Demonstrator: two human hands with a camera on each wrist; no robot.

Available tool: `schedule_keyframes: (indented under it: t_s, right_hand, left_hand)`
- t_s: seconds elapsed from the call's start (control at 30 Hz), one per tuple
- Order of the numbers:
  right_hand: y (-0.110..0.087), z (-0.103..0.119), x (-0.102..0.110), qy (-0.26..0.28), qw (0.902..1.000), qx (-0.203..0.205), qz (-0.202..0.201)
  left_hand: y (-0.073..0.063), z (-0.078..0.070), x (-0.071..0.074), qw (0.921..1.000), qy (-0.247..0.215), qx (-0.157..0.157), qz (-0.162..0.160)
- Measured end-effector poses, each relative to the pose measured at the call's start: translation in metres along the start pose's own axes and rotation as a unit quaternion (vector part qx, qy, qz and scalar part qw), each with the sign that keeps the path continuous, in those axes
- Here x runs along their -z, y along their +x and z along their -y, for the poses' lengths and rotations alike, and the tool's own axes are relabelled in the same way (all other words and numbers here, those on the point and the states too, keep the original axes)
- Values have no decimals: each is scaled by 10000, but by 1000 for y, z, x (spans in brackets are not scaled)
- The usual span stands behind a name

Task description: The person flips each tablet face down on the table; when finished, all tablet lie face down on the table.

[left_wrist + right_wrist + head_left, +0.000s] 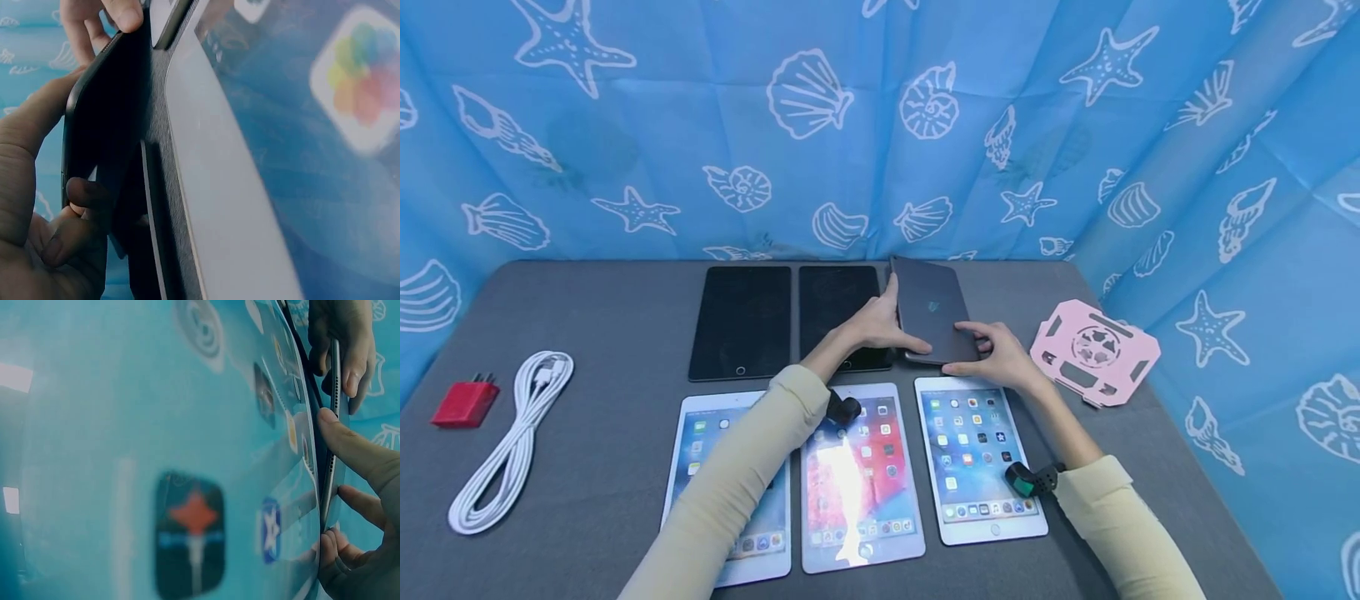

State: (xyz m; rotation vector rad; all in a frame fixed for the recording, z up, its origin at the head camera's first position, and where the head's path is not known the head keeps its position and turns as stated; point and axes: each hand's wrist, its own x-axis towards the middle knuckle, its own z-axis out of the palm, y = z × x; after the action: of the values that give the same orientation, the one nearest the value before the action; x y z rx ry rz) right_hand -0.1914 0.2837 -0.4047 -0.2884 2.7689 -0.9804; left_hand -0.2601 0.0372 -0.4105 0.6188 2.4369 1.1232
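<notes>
A dark grey tablet [936, 312] with its back showing is held between both hands at the back of the table, slightly raised and tilted. My left hand [877, 323] grips its left side, thumb on the back and fingertips curled underneath, as the left wrist view [59, 206] shows. The right hand [1003, 357] pinches the near right corner, with its thumb along the near edge in the right wrist view. Beside the left hand lie two black-screened tablets, a far-left one [741, 321] and a middle one [831, 292] partly covered by that hand.
Three lit white tablets lie in front: left [767, 533], middle [865, 475] and right [977, 458], with the forearms crossing over them. A pink cut-out plate [1096, 354] lies at right. A red charger plug [466, 403] and coiled white cable [523, 433] sit at left. A blue curtain [850, 125] hangs behind.
</notes>
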Motion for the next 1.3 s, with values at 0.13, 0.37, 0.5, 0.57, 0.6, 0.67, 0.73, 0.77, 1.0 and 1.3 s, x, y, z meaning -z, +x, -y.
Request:
schedule_keyframes:
  t_s: [0.13, 0.37, 0.5, 0.57, 0.6, 0.67, 0.73, 0.77, 1.0, 1.3]
  right_hand:
    - [-1, -3, 2, 60, 9999, -122, 27]
    - [-4, -6, 4, 54, 9997, -222, 27]
    - [-6, -6, 5, -11, 9998, -198, 8]
    - [-6, -7, 5, -39, 9999, -129, -25]
    - [-7, -8, 6, -53, 9999, -120, -34]
    - [-7, -9, 6, -79, 9999, -122, -65]
    - [-8, -9, 7, -92, 9998, -174, -99]
    - [-8, -10, 7, -88, 9997, -215, -105]
    - [-9, -10, 8, -128, 9990, -391, -148]
    - [-8, -9, 9, -265, 9991, -288, -146]
  left_hand:
    - [2, -1, -4, 9999, -68, 61, -82]
    - [3, -3, -7, 10000, -41, 45, 69]
    - [3, -6, -9, 9994, 214, 104, 251]
    - [2, -9, -10, 9986, 414, 118, 309]
    - [2, -11, -10, 9981, 519, 115, 318]
    - [2, -14, -11, 9971, 690, 103, 291]
    - [2, -16, -12, 9959, 866, 103, 227]
    - [2, -17, -13, 9954, 936, 106, 184]
    - [4, -18, -17, 9925, 1217, 134, -1]
    - [5, -18, -16, 9913, 1290, 238, 44]
